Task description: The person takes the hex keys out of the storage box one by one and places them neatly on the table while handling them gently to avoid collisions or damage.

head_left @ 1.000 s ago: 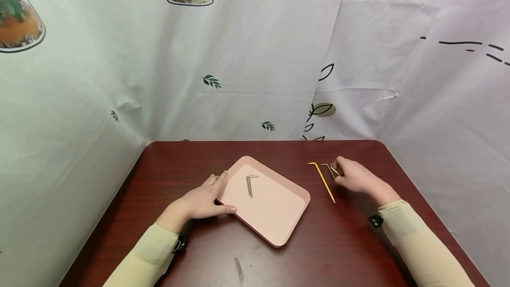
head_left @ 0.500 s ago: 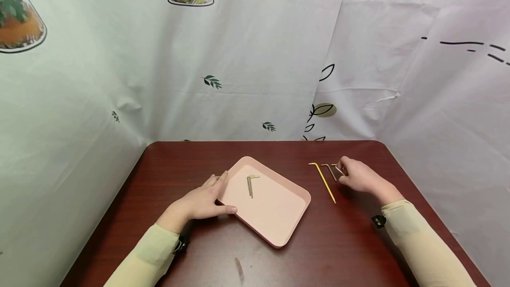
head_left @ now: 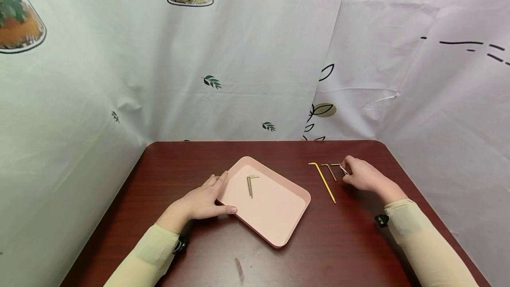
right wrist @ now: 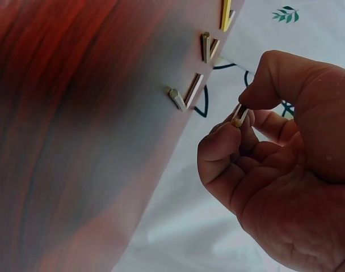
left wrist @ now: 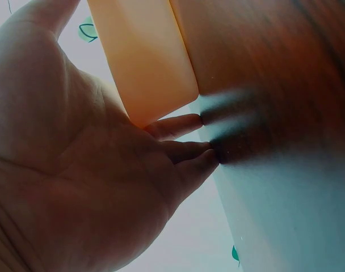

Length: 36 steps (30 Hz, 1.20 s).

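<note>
My right hand [head_left: 360, 175] is over the right of the table, pinching a small L-shaped hex key [right wrist: 239, 115] between thumb and fingers. Just left of it lie a small hex key [head_left: 335, 164], partly hidden by the hand in the head view, then another brass-coloured hex key [head_left: 330, 172] and a long yellow hex key [head_left: 324, 183]. At the left corner of a pink tray [head_left: 275, 229], my left hand [head_left: 201, 200] rests with fingers extended along one side and the thumb on the near edge. Inside the tray, L-shaped hex keys [head_left: 249, 186] lie close together.
The dark red wooden table [head_left: 318, 260] has rounded far corners. White printed curtains [head_left: 255, 56] hang close behind it and along both sides. A smudge [head_left: 239, 270] marks the tabletop in front of the tray.
My right hand has shifted a little to the right with the hex key in its fingers, showing more of the small hex key on the table. My left hand and the tray stay put.
</note>
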### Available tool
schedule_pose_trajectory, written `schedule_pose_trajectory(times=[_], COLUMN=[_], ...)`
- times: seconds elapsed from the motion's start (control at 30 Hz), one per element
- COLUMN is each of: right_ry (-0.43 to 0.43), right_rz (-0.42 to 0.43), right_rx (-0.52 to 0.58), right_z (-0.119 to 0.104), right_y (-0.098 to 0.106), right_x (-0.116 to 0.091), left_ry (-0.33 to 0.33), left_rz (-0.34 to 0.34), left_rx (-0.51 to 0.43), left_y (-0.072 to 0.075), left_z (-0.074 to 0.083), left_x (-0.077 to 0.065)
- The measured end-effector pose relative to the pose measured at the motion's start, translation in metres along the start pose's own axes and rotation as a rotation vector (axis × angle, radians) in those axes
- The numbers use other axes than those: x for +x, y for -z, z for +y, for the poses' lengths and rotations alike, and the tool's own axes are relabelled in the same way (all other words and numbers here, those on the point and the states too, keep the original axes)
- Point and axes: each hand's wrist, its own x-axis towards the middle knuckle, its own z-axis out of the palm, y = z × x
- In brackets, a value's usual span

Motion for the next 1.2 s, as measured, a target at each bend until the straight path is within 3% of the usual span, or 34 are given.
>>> schedule_pose_trajectory(times=[0.13,0.2,0.37,1.2], right_ry=[-0.010,-0.060,-0.100,-0.148], right_rz=[-0.003,-0.019,-0.036,-0.037], right_rx=[-0.002,-0.028,-0.078,-0.070], right_z=[0.003,-0.009,-0.016,0.000], right_y=[0.002,0.007,0.008,0.010], right_x=[-0.001,-0.002,-0.003,-0.008], left_ry=[0.004,0.003,0.002,0.011], left_rz=[-0.003,-0.002,-0.001,-0.008], left_rx=[-0.001,-0.003,-0.005,-0.007], left_y=[0.000,0.000,0.000,0.000], left_z=[-0.001,0.000,-0.001,-0.001], left_x=[0.000,0.000,0.000,0.000])
